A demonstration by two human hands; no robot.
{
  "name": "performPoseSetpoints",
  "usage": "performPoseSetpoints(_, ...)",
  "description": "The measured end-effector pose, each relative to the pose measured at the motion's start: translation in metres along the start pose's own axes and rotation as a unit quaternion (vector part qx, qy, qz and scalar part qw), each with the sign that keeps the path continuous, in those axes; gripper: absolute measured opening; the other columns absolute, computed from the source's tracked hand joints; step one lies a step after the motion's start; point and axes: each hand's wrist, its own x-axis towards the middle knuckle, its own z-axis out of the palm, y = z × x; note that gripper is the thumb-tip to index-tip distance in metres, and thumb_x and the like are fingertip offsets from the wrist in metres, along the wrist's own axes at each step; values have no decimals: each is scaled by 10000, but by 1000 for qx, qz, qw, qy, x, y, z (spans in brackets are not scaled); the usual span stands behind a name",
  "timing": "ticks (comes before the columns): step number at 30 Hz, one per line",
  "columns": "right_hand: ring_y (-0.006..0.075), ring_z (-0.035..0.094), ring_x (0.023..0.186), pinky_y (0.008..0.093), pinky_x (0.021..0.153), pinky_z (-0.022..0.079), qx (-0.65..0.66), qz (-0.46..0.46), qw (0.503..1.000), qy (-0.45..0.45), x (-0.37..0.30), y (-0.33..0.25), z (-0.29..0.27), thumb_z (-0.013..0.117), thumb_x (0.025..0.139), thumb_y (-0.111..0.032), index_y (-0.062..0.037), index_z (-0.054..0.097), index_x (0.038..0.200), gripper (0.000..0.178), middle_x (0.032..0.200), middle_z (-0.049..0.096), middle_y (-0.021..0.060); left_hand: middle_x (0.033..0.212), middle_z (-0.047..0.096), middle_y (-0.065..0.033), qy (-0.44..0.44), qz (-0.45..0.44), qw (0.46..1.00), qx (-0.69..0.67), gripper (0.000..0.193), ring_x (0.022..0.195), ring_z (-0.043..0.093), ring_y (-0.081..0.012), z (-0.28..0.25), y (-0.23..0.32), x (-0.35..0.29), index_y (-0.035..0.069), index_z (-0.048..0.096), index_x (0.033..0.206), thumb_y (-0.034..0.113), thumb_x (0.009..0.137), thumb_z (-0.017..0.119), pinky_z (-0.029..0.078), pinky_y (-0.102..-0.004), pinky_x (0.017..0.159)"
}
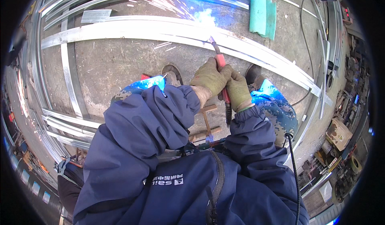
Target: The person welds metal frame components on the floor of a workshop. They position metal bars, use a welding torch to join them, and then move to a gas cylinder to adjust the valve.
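Left hand [210,76] around dark-necked red torch [220,60]

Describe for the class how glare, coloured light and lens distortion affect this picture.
In the head view, glare beyond the welding torch burns the nearby metal bars to white; in the head view, sparks show as streaks and blue light tints the camouflage trousers; across the head view, the metal bars look bowed and the corners go black.

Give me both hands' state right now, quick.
Left hand: closed, holding the red-handled welding torch.
Right hand: closed, holding the same torch.
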Motion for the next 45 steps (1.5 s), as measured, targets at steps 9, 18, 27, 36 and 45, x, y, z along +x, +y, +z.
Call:
performPoseSetpoints(9,140,616,545,277,433,458,-7,5,1000,2,1,-2,0,651,1043,-364,-45,665,1234,372,759,679,56,1158,721,-220,11,18,1000,13,550,1100,705,-376,-2,2,-1,33,601,1292,476,968,630,543,-446,956)
performPoseSetpoints(18,129,603,547,270,444,457,5,-7,1000,6,1,-1,0,686,1019,-374,-63,659,1286,411,775,680,41,1133,713,-192,9,35,999,12,528,1031,716,-304,-2,4,-3,3,594,1283,448,1001,616,562,-394,897)
performPoseSetpoints(27,139,617,554,276,440,460,0,0,1000,1,3,0,0,669,1032,-360,-46,657,1264,390,782,687,57,1155,715,-219,11,22,1000,-5,498,1071,714,-349,-3,5,-1,17,606,1261,434,988,618,549,-435,938)
performPoseSetpoints(36,134,604,549,273,446,452,0,2,1000,18,3,-5,4,664,1038,-337,-56,654,1285,374,777,679,45,1105,718,-170,11,33,999,12,505,977,721,-249,-7,10,-4,2,606,1298,408,999,639,585,-370,823)
performPoseSetpoints(45,148,609,541,280,444,462,4,-11,1000,16,2,-6,6,651,1042,-325,-46,651,1283,369,787,683,58,1107,718,-178,14,36,999,-1,506,950,720,-257,-3,3,2,-2,606,1287,423,1012,615,587,-377,801)
